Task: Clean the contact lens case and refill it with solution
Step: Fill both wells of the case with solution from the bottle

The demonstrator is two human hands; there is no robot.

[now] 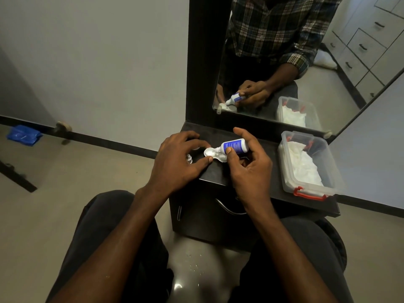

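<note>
- At the centre of the frame we see the white contact lens case [210, 153] lying on the dark dresser top [258, 182], with one round well open towards us.
- The left hand [175, 162] grips the case, pinching that well's rim between the thumb and a fingertip while the other fingers curl over the shelf.
- The right hand [244, 162] holds a small blue-and-white solution bottle [233, 146], tipped on its side with the nozzle over the near edge of the open well; the thumb presses the bottle's body and the index finger arches above it.
- We cannot tell whether any liquid is leaving the nozzle.
- Just left of the case, partly under the left hand, sits a small white cap [189, 159], probably one of the case lids.
- At the right of the frame stands a clear plastic box with red clips [306, 194], holding white tissue.
- In the upper right, the mirror [328, 68] repeats the hands, bottle and box.
</note>
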